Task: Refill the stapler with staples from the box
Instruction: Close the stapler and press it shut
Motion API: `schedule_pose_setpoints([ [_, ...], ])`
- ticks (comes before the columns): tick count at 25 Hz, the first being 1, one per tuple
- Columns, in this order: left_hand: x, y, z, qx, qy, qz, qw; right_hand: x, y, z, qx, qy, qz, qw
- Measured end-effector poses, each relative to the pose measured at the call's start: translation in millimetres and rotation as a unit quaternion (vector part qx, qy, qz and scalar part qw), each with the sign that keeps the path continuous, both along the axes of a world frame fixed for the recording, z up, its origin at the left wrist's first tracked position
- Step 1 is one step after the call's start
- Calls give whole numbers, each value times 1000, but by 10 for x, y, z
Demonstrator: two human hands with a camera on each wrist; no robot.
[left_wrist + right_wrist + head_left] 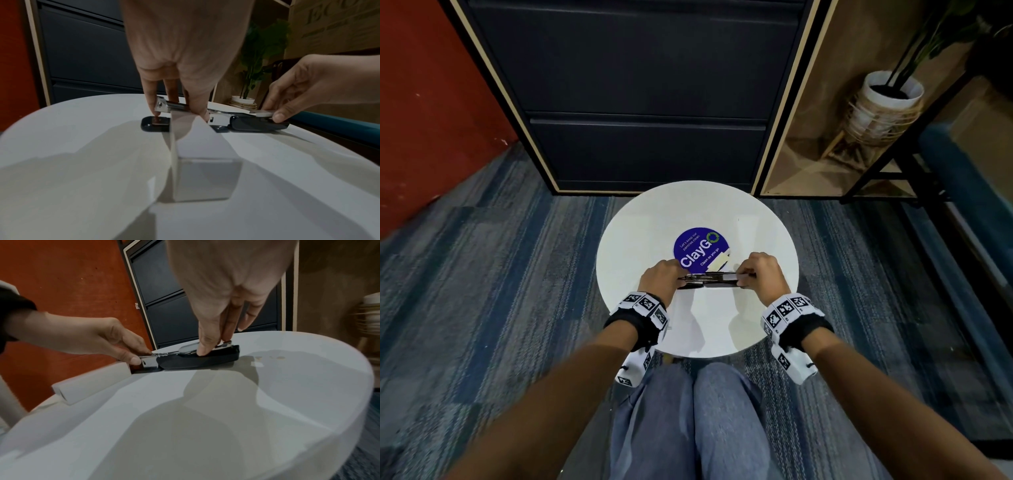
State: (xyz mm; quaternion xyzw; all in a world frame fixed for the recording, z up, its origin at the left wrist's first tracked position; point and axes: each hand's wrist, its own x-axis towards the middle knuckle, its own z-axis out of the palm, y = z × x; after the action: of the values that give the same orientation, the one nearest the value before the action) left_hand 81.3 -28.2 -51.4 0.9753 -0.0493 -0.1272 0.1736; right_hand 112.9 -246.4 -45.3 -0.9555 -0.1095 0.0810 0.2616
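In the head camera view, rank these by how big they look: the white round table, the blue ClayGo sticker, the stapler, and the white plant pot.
1. White round table, largest.
2. White plant pot; farther away, so its true size is unsure.
3. Blue ClayGo sticker.
4. Stapler, partly hidden under both hands, so this place is unsure.

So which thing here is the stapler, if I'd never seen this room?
Find the round white table in front of the dark drawer cabinet. Just below its blue ClayGo sticker, the stapler lies between the left hand and right hand: the only black-and-chrome thing there.
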Motion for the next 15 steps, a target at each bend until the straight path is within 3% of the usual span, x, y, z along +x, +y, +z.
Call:
schedule_pose_setpoints([
  [11, 12, -8, 23, 15, 22, 9, 1000, 76, -46, 84, -57, 40, 4, 998],
  [15, -2, -9, 17, 20, 16, -1, 1000, 72, -15, 60, -14, 52, -26, 998],
])
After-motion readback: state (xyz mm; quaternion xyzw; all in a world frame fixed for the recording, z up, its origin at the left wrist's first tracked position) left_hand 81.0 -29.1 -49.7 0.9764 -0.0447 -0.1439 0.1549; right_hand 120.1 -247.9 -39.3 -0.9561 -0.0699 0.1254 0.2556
